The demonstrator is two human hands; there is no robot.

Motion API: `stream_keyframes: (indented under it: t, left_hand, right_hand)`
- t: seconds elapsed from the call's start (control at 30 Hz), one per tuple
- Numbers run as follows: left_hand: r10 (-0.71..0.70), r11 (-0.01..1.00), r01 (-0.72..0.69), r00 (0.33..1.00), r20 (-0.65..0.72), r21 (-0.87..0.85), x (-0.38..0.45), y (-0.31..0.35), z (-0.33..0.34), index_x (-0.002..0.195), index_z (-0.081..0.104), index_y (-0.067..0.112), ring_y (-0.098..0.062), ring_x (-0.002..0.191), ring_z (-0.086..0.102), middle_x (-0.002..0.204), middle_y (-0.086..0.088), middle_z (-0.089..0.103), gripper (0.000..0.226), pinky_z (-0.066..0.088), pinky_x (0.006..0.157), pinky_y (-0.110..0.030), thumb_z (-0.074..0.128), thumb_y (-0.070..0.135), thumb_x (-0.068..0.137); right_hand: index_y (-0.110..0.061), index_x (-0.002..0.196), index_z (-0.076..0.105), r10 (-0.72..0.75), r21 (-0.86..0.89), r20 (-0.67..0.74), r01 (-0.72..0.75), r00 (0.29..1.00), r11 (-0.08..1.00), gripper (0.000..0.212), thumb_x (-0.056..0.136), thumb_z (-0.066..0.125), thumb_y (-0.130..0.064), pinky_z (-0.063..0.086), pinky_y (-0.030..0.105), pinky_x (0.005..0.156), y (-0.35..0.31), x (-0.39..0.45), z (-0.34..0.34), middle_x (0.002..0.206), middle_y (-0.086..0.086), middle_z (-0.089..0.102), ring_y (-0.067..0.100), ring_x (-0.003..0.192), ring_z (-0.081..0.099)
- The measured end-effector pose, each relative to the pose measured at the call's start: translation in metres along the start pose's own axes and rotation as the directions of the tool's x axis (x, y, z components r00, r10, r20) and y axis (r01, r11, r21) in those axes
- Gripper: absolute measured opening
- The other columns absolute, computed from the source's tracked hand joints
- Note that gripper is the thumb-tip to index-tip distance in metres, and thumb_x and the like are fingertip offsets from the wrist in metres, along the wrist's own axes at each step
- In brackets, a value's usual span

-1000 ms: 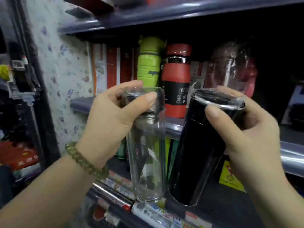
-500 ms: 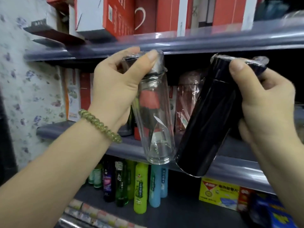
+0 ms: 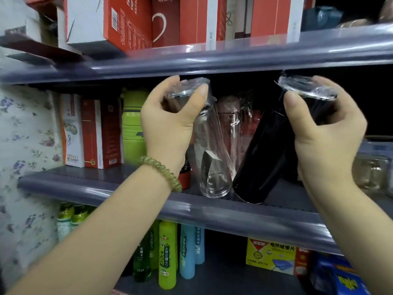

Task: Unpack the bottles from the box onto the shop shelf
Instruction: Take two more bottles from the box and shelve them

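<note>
Nearest the camera, two bare forearms are raised toward the grey metal shop shelf (image 3: pixel 131 189). A green beaded bracelet (image 3: pixel 162 169) is worn on the left wrist. The left hand (image 3: pixel 170 122) is curled round the dark cap of a clear glass bottle wrapped in thin plastic film (image 3: pixel 212 154) — thumb on the near side, fingers over the top, so the grip is closed on the cap. The bottle is held tilted, its base just above the front edge of the middle shelf, near the middle of that edge; whether it touches the shelf cannot be told.

The right hand (image 3: pixel 325 133) is wrapped round the film-covered top of a glossy black cylindrical bottle (image 3: pixel 263 158), thumb in front and fingers behind, the grip pinching the cap end. This bottle is also tilted, its base low beside the clear bottle's base, just behind the shelf's front edge; the two bases are close together, perhaps touching.

Farther back on the same shelf, a lime-green ribbed flask (image 3: pixel 133 128) is seen left of the left hand, with red and white upright cartons (image 3: pixel 91 133) toward the shelf's left end. Behind the held bottles another film-wrapped bottle with red parts (image 3: pixel 231 116) is partly hidden.

On the shelf above, red and white boxes (image 3: pixel 170 20) are lined along the front edge. On the shelf below, slim green and blue bottles (image 3: pixel 168 252) and a yellow box (image 3: pixel 271 255) are stood.
</note>
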State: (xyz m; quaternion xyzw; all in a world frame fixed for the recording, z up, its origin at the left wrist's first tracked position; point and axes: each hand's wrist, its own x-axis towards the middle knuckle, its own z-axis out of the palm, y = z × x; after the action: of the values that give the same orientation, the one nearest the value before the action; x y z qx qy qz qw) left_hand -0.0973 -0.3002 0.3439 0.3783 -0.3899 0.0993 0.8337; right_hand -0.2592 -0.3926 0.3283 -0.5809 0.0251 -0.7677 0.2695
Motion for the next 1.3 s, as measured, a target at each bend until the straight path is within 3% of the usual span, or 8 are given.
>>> stream_keyframes:
  t: [0.2,0.37,0.47,0.67,1.0,1.3]
  left_hand:
    - [-0.010,0.997,0.012,1.000,-0.025,0.074,-0.004,-0.032,0.004,0.117,0.062,0.024,-0.014,0.115,0.060,0.120,0.001,0.066,0.070,0.049,0.101,-0.038,0.080,0.052,0.056]
    - [-0.052,0.979,0.035,0.996,0.078,0.199,0.005,-0.033,0.023,0.130,0.055,0.021,-0.008,0.119,0.056,0.127,0.007,0.061,0.086,0.047,0.102,-0.034,0.080,0.058,0.056]
    - [-0.090,0.964,0.064,0.992,0.090,0.257,0.010,-0.036,0.034,0.129,0.055,0.020,-0.008,0.116,0.056,0.126,0.008,0.060,0.080,0.048,0.100,-0.031,0.081,0.054,0.062]
    - [-0.120,0.952,0.075,0.984,0.136,0.296,0.026,-0.053,0.049,0.109,0.067,0.022,-0.010,0.102,0.065,0.106,0.008,0.071,0.065,0.055,0.092,-0.034,0.080,0.057,0.056]
    - [-0.068,0.941,0.021,0.990,0.128,0.336,0.029,-0.073,0.061,0.114,0.066,0.017,-0.009,0.105,0.063,0.109,0.006,0.070,0.066,0.051,0.096,-0.030,0.079,0.055,0.062]
    - [-0.116,0.953,0.041,0.965,0.234,0.301,0.032,-0.074,0.057,0.109,0.066,0.021,-0.009,0.102,0.065,0.106,0.008,0.071,0.057,0.051,0.096,-0.034,0.075,0.056,0.065]
  right_hand:
    - [-0.014,0.100,0.067,0.083,-0.015,0.009,-0.083,0.997,0.996,0.032,0.079,0.074,-0.037,0.052,0.028,0.087,0.021,0.009,-0.002,0.095,0.000,0.070,0.011,0.092,0.066]
    - [-0.014,0.096,0.068,0.144,-0.068,0.032,-0.141,0.989,0.988,0.035,0.076,0.075,-0.043,0.052,0.027,0.082,0.034,0.020,0.002,0.091,-0.003,0.071,0.009,0.088,0.066]
    - [-0.016,0.096,0.069,0.174,-0.070,0.022,-0.172,0.985,0.983,0.033,0.076,0.075,-0.041,0.053,0.023,0.081,0.042,0.025,0.004,0.092,-0.004,0.072,0.008,0.089,0.069]
    - [-0.019,0.093,0.071,0.208,-0.144,0.023,-0.203,0.978,0.969,0.033,0.071,0.078,-0.043,0.051,0.018,0.077,0.060,0.038,0.012,0.090,-0.008,0.073,0.002,0.087,0.069]
    - [-0.020,0.088,0.073,0.292,-0.248,0.085,-0.263,0.953,0.932,0.037,0.066,0.079,-0.049,0.059,0.038,0.081,0.075,0.044,0.028,0.086,-0.006,0.075,0.007,0.083,0.071]
    - [-0.020,0.094,0.072,0.300,-0.316,0.101,-0.256,0.948,0.914,0.047,0.063,0.079,-0.054,0.059,0.037,0.082,0.071,0.046,0.028,0.090,-0.006,0.074,0.008,0.086,0.070]
